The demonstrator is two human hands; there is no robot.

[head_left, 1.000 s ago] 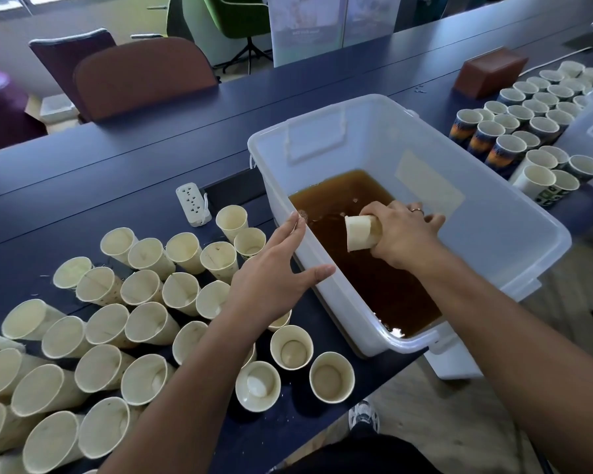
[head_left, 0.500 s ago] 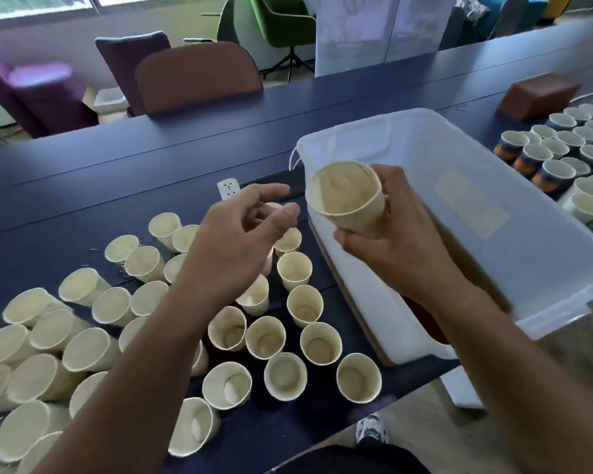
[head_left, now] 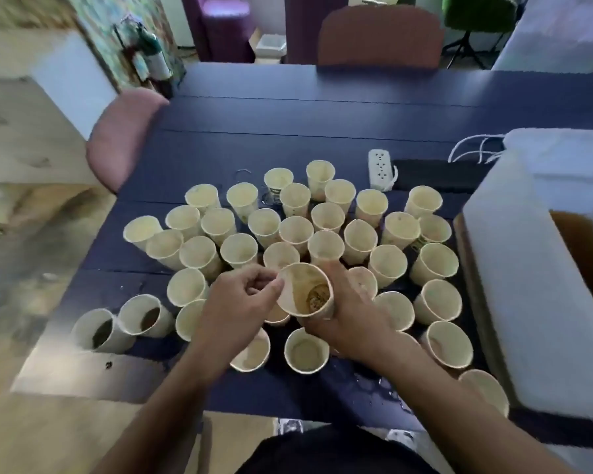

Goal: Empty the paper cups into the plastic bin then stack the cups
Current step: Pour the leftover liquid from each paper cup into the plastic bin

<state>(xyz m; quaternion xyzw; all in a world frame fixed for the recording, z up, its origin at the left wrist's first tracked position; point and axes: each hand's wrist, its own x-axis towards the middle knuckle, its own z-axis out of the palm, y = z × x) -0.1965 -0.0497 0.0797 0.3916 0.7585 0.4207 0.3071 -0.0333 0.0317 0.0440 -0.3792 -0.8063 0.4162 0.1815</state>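
Cups [head_left: 327, 217]: cream/pale yellow inside, nearly all the same; a few show dark green print on the outer wall, e.g. right of centre. Held cup [head_left: 304, 291]: cream with a brownish residue at the bottom. Two cups at lower left [head_left: 98, 328] have dark brown contents. Table [head_left: 288, 121]: dark navy blue, plain. Plastic bin [head_left: 528, 268] at right edge: translucent white, brown liquid visible inside. Power strip [head_left: 380, 169]: white, with white cables at upper right. Chairs along the top: pink [head_left: 124, 131] at left, purple [head_left: 220, 25], brown [head_left: 380, 35], green [head_left: 476, 12]. Floor: light wood tone.
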